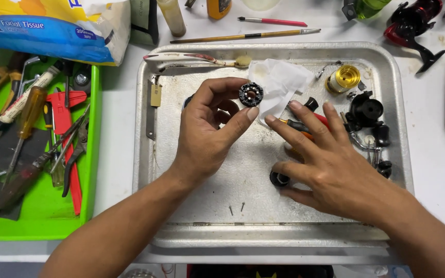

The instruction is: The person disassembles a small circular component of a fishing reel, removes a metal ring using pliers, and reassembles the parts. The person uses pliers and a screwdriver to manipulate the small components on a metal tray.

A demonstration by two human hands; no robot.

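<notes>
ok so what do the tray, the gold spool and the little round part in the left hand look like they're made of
Tray: bare metal, likely aluminium or steel, going by its dull grey sheen and scuffs. Gold spool: metal with a shiny gold, probably anodised finish that shows bright highlights. Small round part, pinched in the left hand: dark and ring-shaped with pale specks; it could be metal or plastic, and the view doesn't settle which.

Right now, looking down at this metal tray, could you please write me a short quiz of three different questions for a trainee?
1. True or false: the left hand pinches a small black round part between thumb and fingers.
2. What lies flat over the orange-handled tool?
3. Which is in the green tray? A) gold spool B) red pliers C) toothbrush

Key:
1. True.
2. The right hand.
3. B; the gold spool and toothbrush are in the metal tray.
</notes>
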